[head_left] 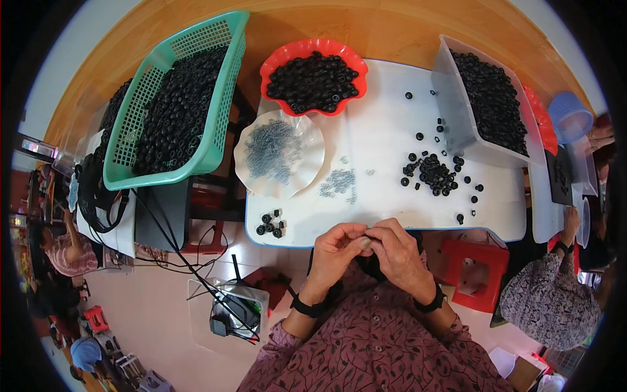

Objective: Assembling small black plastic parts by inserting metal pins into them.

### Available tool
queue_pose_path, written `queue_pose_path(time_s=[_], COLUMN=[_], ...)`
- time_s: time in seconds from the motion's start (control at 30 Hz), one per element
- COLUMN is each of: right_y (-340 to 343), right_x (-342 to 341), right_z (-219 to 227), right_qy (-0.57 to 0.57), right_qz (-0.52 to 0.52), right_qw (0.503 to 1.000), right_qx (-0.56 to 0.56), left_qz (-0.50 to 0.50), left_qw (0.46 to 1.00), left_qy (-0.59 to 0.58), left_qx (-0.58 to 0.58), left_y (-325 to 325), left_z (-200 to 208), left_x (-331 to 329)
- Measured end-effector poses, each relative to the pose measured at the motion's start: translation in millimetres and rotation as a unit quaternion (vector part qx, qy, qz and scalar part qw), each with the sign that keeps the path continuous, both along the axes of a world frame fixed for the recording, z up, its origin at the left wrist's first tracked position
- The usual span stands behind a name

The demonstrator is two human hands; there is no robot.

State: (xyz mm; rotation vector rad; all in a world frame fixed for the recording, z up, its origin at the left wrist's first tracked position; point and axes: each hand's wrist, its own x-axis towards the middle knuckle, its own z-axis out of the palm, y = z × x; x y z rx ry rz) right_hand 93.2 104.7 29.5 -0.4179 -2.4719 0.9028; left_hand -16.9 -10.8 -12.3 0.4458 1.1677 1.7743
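Observation:
My left hand (336, 255) and my right hand (400, 256) meet just over the front edge of the white table (379, 137). Thumbs and fingertips of both are pinched together. Whatever they pinch is too small and too covered to make out. Left of my hands, a small group of black ring-shaped parts (269, 227) lies near the edge. Beyond them, tiny clear pieces (338, 183) are strewn beside a white wavy-rimmed plate (315, 157) heaped with more of the same. To the right, a loose cluster of black parts (436, 175) is spread out.
A red scalloped bowl (360, 64) of black parts stands at the back. A green basket (225, 111) at left and a clear plastic bin (450, 108) at right hold many more. Black cables (171, 238) hang at left. A co-worker's hand (570, 225) is at far right.

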Motion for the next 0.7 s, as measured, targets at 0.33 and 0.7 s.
queue_pose_path(time_s=[0.33, 0.7], right_y=[2.7, 9.7], right_x=[-30.5, -73.5], right_z=[-5.3, -17.6], right_qy=[0.044, -0.054], right_qz=[-0.033, -0.092], right_qw=[0.995, 0.989], right_qx=[-0.079, 0.105], left_qz=[0.093, 0.13], left_qw=[0.993, 0.984], left_qy=[-0.078, -0.117], left_qx=[-0.007, 0.017], left_y=[-12.9, -17.3], left_z=[1.6, -0.6], left_x=[-13.6, -21.3])
